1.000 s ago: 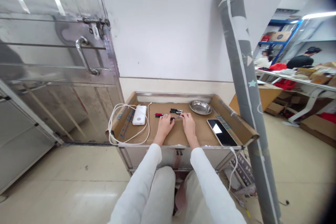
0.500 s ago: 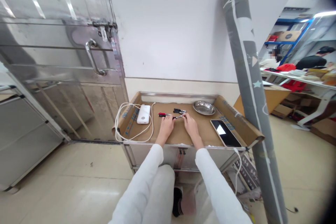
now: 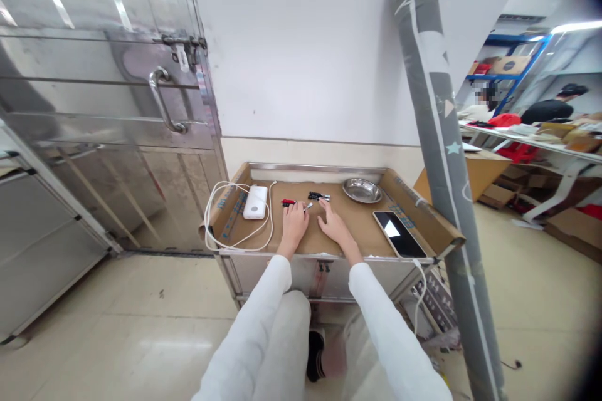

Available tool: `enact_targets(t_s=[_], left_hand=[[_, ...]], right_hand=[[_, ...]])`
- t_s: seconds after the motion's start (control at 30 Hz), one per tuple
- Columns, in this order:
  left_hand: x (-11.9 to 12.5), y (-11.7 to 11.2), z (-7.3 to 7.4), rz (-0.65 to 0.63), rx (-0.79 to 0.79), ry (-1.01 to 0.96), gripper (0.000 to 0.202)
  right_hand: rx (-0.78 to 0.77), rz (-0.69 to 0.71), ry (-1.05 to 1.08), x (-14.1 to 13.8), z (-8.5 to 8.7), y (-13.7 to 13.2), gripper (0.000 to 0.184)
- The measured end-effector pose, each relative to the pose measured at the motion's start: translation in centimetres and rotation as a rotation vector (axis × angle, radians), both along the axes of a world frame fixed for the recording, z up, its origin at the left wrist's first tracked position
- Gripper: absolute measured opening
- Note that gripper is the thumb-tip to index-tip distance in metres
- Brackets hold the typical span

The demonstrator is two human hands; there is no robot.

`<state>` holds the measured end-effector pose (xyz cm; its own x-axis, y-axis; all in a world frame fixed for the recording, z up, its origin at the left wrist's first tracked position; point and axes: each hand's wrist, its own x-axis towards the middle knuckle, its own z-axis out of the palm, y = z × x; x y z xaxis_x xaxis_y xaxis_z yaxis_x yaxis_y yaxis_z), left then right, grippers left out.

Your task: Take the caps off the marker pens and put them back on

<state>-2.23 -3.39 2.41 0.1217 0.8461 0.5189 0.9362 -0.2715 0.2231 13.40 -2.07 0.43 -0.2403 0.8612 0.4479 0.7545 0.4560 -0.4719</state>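
My left hand [image 3: 295, 225] is closed around a slim pen-like item, whose silver end [image 3: 308, 205] sticks out to the right of my fingers; the rest is hidden by the hand. Just beyond it lies a red and black pen-like item [image 3: 287, 202]. My right hand [image 3: 333, 224] is over the brown-covered cart top, fingers apart and holding nothing that I can see. Near its fingertips lie several black pen-like items [image 3: 318, 196] with silver ends, grouped together. They are too small to identify exactly.
A white power bank [image 3: 255, 202] with a looped white cable [image 3: 271, 225] lies to the left. A steel dish [image 3: 362, 190] is at the back right, and a phone [image 3: 399, 234] at the right. A tall grey roll [image 3: 437, 106] leans beside the cart. Other people sit further off.
My right hand has let go of the silver end of the pen-like item and opened its fingers beside it. My left hand keeps its hold. The view has shifted slightly.
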Motion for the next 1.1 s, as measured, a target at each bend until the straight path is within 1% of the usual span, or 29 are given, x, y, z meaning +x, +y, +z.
enact_targets(t_s=[0.13, 0.2, 0.27, 0.43, 0.57, 0.67, 0.8, 1.0, 1.1], left_hand=[[0.1, 0.0, -0.2, 0.139, 0.005, 0.031, 0.018], [0.2, 0.2, -0.2, 0.180, -0.007, 0.045, 0.018], [0.4, 0.3, -0.2, 0.197, -0.013, 0.055, 0.018], [0.5, 0.6, -0.2, 0.219, -0.006, 0.054, 0.021], [0.4, 0.8, -0.4, 0.247, -0.008, 0.041, 0.024], [0.4, 1.1, -0.6, 0.212, -0.013, 0.060, 0.027], [0.6, 1.5, -0.6, 0.186, -0.012, 0.071, 0.031], [0.9, 1.3, -0.4, 0.218, 0.004, 0.045, 0.024], [1.5, 1.5, -0.6, 0.150, 0.005, 0.073, 0.022]], right_hand=[[-0.002, -0.108, -0.056, 0.1, -0.2, 0.3, 0.036], [0.018, -0.117, -0.069, 0.2, -0.2, 0.4, 0.029], [0.043, -0.109, -0.071, 0.2, -0.2, 0.3, 0.026], [0.059, -0.127, -0.094, 0.2, 0.0, 0.4, 0.025], [0.066, -0.204, -0.176, -0.1, 0.3, 0.9, 0.025], [0.080, -0.277, -0.239, -0.3, 0.6, 1.2, 0.025], [0.101, -0.318, -0.283, -0.3, 0.8, 1.5, 0.030], [0.098, -0.340, -0.287, -0.2, 0.7, 2.7, 0.041], [0.097, -0.334, -0.284, -0.1, 0.6, 3.0, 0.040]])
